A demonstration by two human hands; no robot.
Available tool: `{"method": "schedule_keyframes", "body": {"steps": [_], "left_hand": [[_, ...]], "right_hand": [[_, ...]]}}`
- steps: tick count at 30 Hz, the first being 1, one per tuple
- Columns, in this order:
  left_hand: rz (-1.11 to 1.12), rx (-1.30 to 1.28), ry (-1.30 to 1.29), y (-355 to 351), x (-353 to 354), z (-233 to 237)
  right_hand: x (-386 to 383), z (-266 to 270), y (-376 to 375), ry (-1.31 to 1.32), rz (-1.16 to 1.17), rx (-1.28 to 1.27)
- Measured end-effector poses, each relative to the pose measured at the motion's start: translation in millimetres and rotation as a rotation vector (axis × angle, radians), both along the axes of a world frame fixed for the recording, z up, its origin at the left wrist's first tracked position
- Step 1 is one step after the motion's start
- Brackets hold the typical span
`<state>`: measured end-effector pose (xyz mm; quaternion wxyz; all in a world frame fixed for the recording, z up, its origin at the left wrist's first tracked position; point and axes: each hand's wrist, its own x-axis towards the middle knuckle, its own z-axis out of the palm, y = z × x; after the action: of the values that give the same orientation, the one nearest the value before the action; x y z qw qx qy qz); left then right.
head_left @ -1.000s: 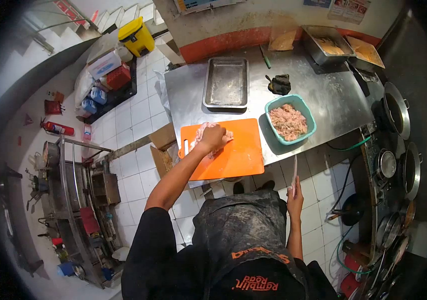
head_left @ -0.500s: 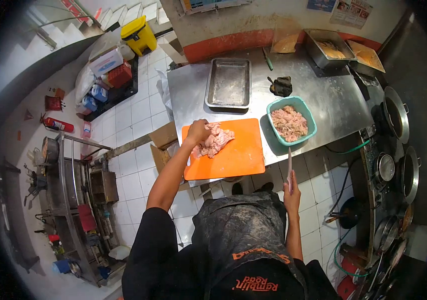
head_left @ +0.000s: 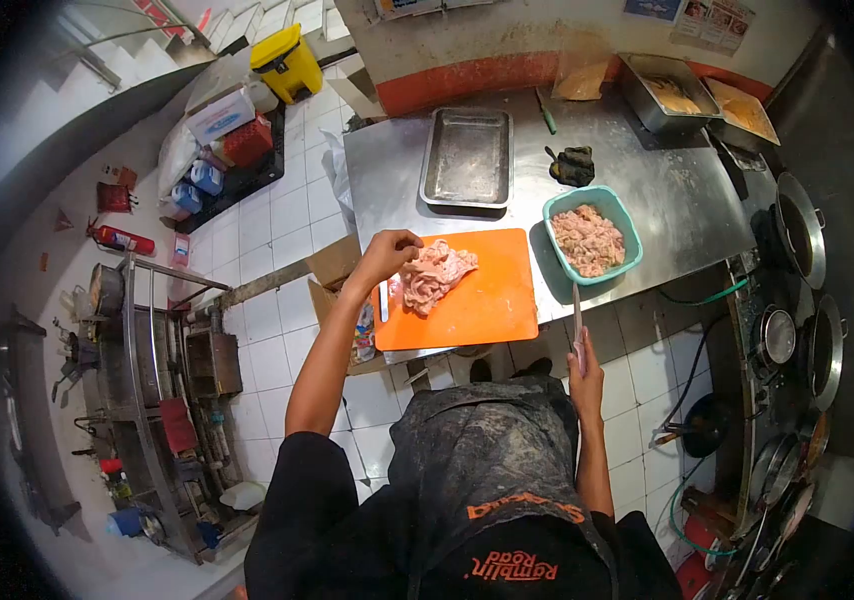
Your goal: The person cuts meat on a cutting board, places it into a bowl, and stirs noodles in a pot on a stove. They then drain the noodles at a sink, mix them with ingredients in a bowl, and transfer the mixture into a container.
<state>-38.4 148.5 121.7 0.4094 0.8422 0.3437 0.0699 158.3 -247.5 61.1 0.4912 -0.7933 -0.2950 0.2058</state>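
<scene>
Raw pink meat [head_left: 435, 280] lies in a loose heap on the left half of an orange cutting board [head_left: 497, 315]. My left hand [head_left: 387, 257] is at the heap's upper left edge, its fingers curled and their tips pinched at the meat. What sits between those fingertips is hard to see. In my right hand [head_left: 587, 380] is a knife [head_left: 578, 325], held by its pinkish handle beyond the board's right side. The blade points away from me, its tip near a turquoise tub [head_left: 635, 255] of cut raw meat [head_left: 587, 240].
A metal tray [head_left: 467, 160] stands behind the board on the steel table [head_left: 682, 225]. Near the tub are a dark cloth [head_left: 571, 166] and a green-handled tool [head_left: 547, 112]. Two metal pans [head_left: 659, 115] sit at the back right. Woks [head_left: 825, 350] line the right side.
My left hand has drawn left across the meat to its edge, showing more of the heap. The knife stays in my right hand at about the same place. The view has shifted slightly.
</scene>
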Motion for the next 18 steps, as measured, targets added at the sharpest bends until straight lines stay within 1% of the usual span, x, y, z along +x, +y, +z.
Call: {"method": "schedule_keyframes", "body": {"steps": [1, 2, 4, 5, 6, 7, 8, 10, 11, 13, 14, 16, 17, 18], "left_hand": [[0.065, -0.039, -0.063, -2, 0, -2], [0.066, -0.041, -0.062, -9, 1, -7], [-0.044, 0.229, 0.031, -24, 2, -18], [-0.168, 0.361, 0.101, -22, 1, -38], [-0.197, 0.484, 0.185, -23, 1, -61], [-0.229, 0.604, 0.268, -27, 2, -69], [-0.232, 0.604, 0.263, -26, 3, -75], [-0.145, 0.341, 0.177, -26, 8, -71], [-0.15, 0.339, 0.178, -25, 8, -69], [-0.053, 0.155, 0.011, -22, 8, -43], [0.031, 0.005, 0.032, -19, 7, -36], [0.025, 0.015, 0.045, -25, 10, 10], [0.017, 0.026, 0.058, -26, 12, 24], [0.013, -0.078, 0.071, -23, 15, 27]], "right_hand": [[-1, 5, 3, 0.03, 0.018, 0.002], [-2, 7, 3, 0.06, 0.038, 0.002], [-4, 6, 6, 0.025, 0.055, 0.012], [-5, 4, 9, -0.009, 0.067, 0.026], [-6, 3, 11, -0.009, 0.069, 0.029], [-7, 2, 11, -0.002, 0.088, 0.015], [-7, 1, 9, 0.003, 0.104, -0.001], [-5, 0, 7, -0.024, 0.089, -0.025], [-6, -1, 5, -0.04, 0.083, -0.048], [-7, 1, 3, -0.021, 0.073, -0.048], [-6, 1, 2, -0.008, 0.066, -0.047], [-6, -1, -1, -0.031, 0.066, -0.049], [-5, -2, -3, -0.054, 0.066, -0.051], [-5, 0, -3, -0.052, 0.065, -0.053]]}}
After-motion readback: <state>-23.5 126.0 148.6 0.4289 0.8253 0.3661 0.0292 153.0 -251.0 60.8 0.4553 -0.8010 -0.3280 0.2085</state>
